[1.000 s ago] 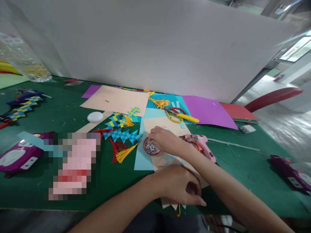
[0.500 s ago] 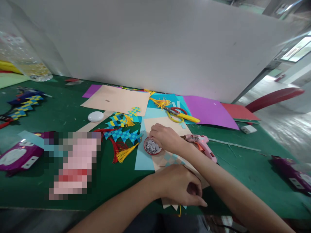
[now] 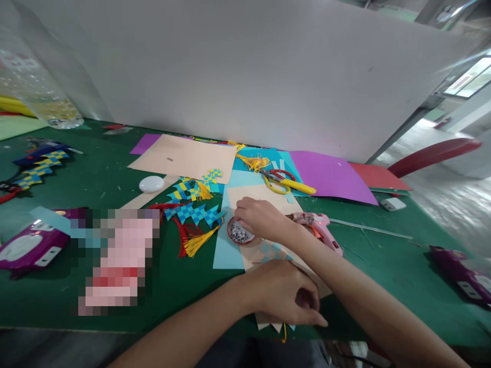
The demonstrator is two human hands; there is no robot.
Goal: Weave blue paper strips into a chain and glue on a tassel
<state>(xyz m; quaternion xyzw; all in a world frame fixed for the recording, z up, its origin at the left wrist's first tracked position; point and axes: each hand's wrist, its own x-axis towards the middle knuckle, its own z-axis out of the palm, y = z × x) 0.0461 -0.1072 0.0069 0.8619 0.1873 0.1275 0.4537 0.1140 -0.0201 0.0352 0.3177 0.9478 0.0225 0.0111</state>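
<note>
My right hand (image 3: 258, 217) reaches over a small red-rimmed dish (image 3: 241, 239) of black-and-white beads or craft eyes. Its fingers are bent together at the dish; what is between the fingertips is hidden. Nearer to me, my left hand (image 3: 286, 294) lies curled over a woven peach-and-light-blue paper piece (image 3: 271, 251), covering its middle. Jagged ends and a yellow cord (image 3: 284, 333) stick out below that hand. Left of the dish are a blue woven paper fish (image 3: 194, 213) with a yellow tassel (image 3: 201, 243) and a yellow-and-blue woven one (image 3: 184, 190).
A pink glue gun (image 3: 320, 230) lies right of my hands. Yellow-handled scissors (image 3: 287, 183) rest on paper sheets behind. A peach sheet (image 3: 184, 158), purple sheet (image 3: 330, 176), white oval object (image 3: 151, 184), purple packs (image 3: 32, 248) and a plastic bottle (image 3: 57, 105) are about. A grey panel (image 3: 230, 71) stands behind.
My right hand has shifted very slightly at the dish, its fingers a little lower. My left hand stays where it was, over the woven paper.
</note>
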